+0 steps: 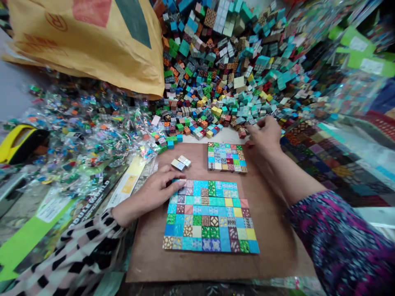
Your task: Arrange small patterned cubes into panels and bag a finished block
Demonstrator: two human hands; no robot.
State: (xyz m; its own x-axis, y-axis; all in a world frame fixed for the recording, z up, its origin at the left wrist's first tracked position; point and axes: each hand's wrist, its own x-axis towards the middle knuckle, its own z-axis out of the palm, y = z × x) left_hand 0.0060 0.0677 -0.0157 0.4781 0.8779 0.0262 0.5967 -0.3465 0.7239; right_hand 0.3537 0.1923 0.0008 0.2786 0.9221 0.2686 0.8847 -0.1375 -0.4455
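Note:
My left hand (pixel 160 185) lies at the upper left corner of a flat rectangle of patterned cubes (pixel 212 220), thumb and forefinger closed around a corner cube (pixel 182 183). The rectangle's top row stops short on the right. Just above that hand sits a small loose cluster of pale cubes (pixel 181 163). My right hand (pixel 266 133) reaches to the near edge of a heap of small cubes (pixel 212 78), thumb and forefinger apart; its other fingers are partly hidden. Left of it, a smaller block of cubes (pixel 226 157) rests on the brown board (pixel 216 265).
A big yellow bag (pixel 92 49) leans over the back left. Plastic-wrapped small pieces (pixel 101 127) spread along the left, near a yellow and black tool (pixel 20 142). Green-labelled packets (pixel 358 49) and a dark sheet of coloured squares (pixel 330 160) lie at the right, blurred.

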